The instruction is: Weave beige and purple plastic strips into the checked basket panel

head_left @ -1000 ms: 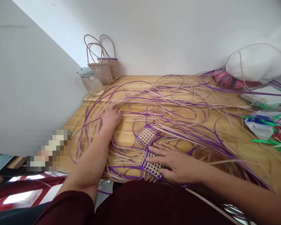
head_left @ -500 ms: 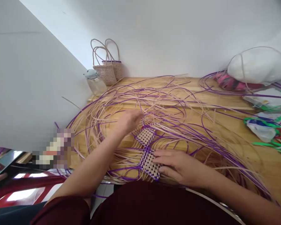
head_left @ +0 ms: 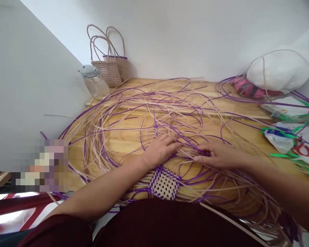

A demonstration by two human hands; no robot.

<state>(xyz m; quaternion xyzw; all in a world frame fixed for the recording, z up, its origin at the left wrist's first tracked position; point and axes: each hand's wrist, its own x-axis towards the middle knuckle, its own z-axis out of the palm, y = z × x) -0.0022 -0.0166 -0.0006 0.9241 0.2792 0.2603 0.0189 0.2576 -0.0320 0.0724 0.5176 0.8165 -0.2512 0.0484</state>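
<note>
A woven panel (head_left: 164, 185) of beige and purple strips lies just in front of me, with long loose strips fanning out on its sides. Just beyond it, my left hand (head_left: 161, 151) covers the farther woven part, its fingers bent and closed on strips there; the fingertips are partly hidden. To the right, my right hand (head_left: 217, 155) has thumb and fingers closed round a bundle of purple and beige strips (head_left: 189, 145). A narrow purple-and-beige woven bit (head_left: 156, 131) shows past my left hand.
Loose strips sprawl over the wooden table (head_left: 126, 137). At the back left stand a lidded jar (head_left: 95, 84) and small woven baskets (head_left: 109, 72). A white bag (head_left: 279, 70), green strips and red-handled scissors (head_left: 301, 147) lie on the right. A pixelated patch covers the left edge.
My right hand has left the near panel, moved farther away and closed on the strips. My left hand has come right and nearer, over the farther woven part. The view has shifted slightly.
</note>
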